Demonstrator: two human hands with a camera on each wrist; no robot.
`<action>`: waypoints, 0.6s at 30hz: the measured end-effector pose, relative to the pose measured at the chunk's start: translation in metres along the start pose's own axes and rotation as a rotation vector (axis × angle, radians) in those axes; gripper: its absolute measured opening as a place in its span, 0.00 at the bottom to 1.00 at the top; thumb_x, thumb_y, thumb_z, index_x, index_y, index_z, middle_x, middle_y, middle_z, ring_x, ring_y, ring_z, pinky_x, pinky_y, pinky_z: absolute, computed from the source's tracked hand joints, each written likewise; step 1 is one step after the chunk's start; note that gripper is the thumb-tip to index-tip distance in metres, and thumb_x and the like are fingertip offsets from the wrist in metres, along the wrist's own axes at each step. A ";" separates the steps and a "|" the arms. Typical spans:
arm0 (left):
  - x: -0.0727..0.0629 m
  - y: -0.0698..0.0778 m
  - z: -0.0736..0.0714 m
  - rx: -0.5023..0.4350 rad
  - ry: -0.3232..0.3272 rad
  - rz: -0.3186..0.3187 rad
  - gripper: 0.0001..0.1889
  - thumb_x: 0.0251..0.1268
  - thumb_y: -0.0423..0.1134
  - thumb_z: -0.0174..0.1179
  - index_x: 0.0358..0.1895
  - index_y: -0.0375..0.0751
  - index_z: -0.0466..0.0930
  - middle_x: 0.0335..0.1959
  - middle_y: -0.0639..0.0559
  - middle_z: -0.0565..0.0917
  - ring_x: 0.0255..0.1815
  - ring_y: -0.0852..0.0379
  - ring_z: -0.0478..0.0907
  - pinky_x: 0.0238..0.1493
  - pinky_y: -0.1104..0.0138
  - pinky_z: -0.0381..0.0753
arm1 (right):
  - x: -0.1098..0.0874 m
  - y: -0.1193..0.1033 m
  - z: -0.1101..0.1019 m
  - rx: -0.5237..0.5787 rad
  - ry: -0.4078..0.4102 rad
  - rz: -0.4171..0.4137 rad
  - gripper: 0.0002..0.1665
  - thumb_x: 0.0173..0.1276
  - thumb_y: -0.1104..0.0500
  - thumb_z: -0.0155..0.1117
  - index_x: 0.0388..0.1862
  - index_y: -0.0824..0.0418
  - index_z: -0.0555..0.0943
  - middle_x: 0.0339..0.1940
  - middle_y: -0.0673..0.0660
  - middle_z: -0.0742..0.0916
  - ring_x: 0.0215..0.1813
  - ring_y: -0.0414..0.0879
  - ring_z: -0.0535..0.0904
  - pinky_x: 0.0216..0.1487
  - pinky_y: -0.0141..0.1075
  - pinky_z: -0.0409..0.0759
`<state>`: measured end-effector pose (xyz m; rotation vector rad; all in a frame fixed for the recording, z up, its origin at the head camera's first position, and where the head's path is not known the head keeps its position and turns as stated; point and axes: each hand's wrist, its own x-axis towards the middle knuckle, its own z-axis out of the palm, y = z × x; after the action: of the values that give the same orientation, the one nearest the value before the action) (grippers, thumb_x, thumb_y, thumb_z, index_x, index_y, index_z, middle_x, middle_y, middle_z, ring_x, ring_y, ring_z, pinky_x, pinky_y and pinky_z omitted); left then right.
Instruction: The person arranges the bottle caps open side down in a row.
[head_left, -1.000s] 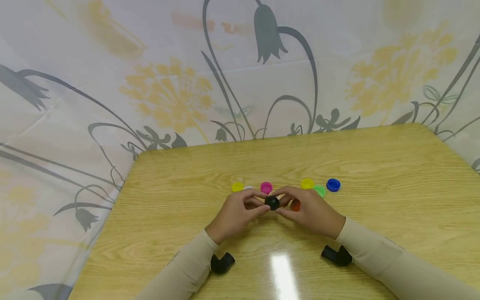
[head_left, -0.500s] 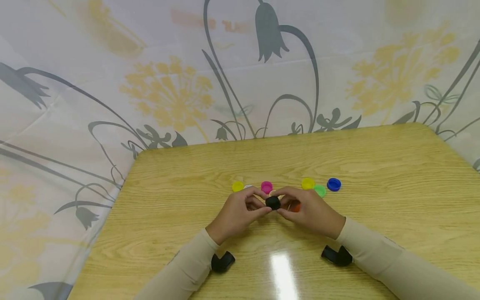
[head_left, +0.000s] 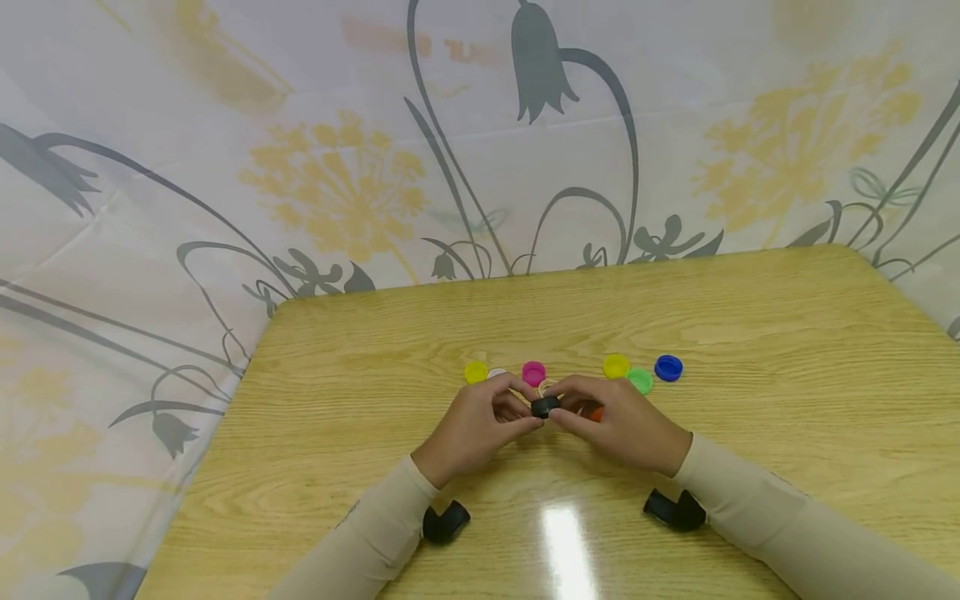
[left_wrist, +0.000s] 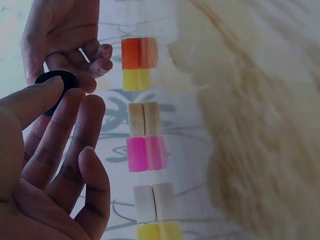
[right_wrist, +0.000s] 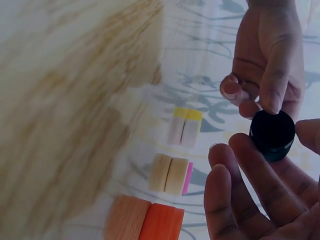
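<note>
A small round black bottle cap [head_left: 544, 407] is held up between both hands, close over the table. My left hand [head_left: 474, 427] pinches it from the left; in the left wrist view the thumb lies against the black cap [left_wrist: 59, 89] with the index finger opposite. From the right, my right hand [head_left: 626, 425] pinches the cap between thumb and fingers. The right wrist view shows the black cap [right_wrist: 272, 134] with its dark round face toward the camera. The other fingers of both hands are loosely bent. An orange cap [head_left: 596, 414] is partly hidden behind the right hand.
Beyond the hands, a loose row holds a yellow cap [head_left: 476, 372], a white cap [head_left: 497, 374], a pink cap [head_left: 534, 373], a cream cap [head_left: 547, 388], another yellow cap [head_left: 617, 366], a green cap [head_left: 640, 382] and a blue cap [head_left: 669, 367]. A patterned cloth [head_left: 480, 150] hangs behind the table.
The black cap has been turned between the fingers: its round face pointed toward the head camera earlier, and now its side shows. Both hands stay in nearly the same place.
</note>
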<state>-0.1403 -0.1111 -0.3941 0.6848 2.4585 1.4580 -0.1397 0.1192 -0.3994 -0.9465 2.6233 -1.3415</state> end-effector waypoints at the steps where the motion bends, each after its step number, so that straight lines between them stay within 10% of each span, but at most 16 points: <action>1: 0.000 0.000 0.000 0.002 -0.001 0.001 0.10 0.64 0.39 0.69 0.46 0.49 0.80 0.34 0.55 0.89 0.34 0.55 0.87 0.36 0.71 0.80 | 0.000 0.000 0.000 -0.002 0.000 0.003 0.14 0.73 0.53 0.64 0.54 0.54 0.83 0.39 0.49 0.91 0.39 0.33 0.84 0.41 0.32 0.83; 18: 0.000 -0.002 -0.001 -0.015 -0.041 0.037 0.16 0.69 0.45 0.65 0.55 0.45 0.76 0.43 0.48 0.88 0.35 0.54 0.88 0.39 0.70 0.84 | 0.000 -0.002 -0.003 -0.026 0.022 -0.032 0.13 0.72 0.56 0.65 0.52 0.56 0.84 0.39 0.46 0.90 0.38 0.34 0.84 0.38 0.31 0.83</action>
<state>-0.1412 -0.1122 -0.3951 0.7537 2.4147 1.4592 -0.1403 0.1205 -0.3961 -0.9867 2.6591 -1.3359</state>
